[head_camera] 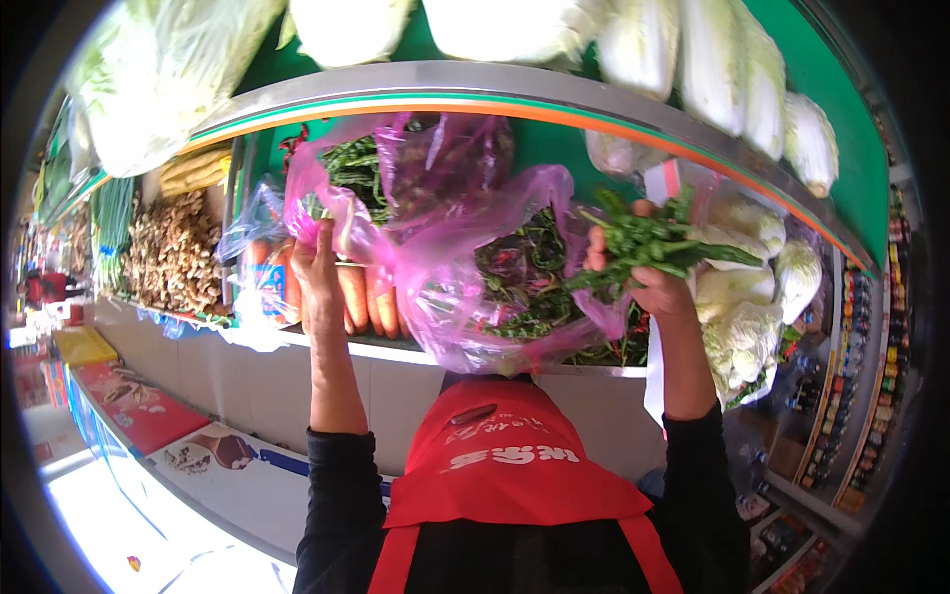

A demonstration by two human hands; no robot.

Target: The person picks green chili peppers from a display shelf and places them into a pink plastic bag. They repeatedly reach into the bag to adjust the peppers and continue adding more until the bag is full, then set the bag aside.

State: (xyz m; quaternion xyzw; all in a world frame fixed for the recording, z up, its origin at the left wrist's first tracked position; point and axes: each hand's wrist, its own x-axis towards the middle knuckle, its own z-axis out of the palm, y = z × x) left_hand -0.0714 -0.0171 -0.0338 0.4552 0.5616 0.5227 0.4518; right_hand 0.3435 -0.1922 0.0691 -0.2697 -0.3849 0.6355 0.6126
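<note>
My left hand [318, 260] pinches the rim of a pink plastic bag [367, 241], above several carrots [355, 297]. Long green peppers [355, 167] show through this bag's opening. Gathered in my right hand [659, 289] is a bunch of green peppers [649, 241], raised above the shelf on the right. Between my hands lies an open pink bag [445, 293] holding darker green and some red produce [523, 275], perhaps peppers too. Whether the pink plastic is one bag or two, I cannot tell. The bunch hides part of the bag's right side.
Napa cabbages [709, 67] line the upper shelf, whose metal edge [445, 78] overhangs the bags. Ginger [178, 252] and scallions [111, 223] lie to the left. Wrapped cabbages [742, 297] sit at right, near bottle shelves [853, 356]. A chest freezer [237, 482] stands behind on the left.
</note>
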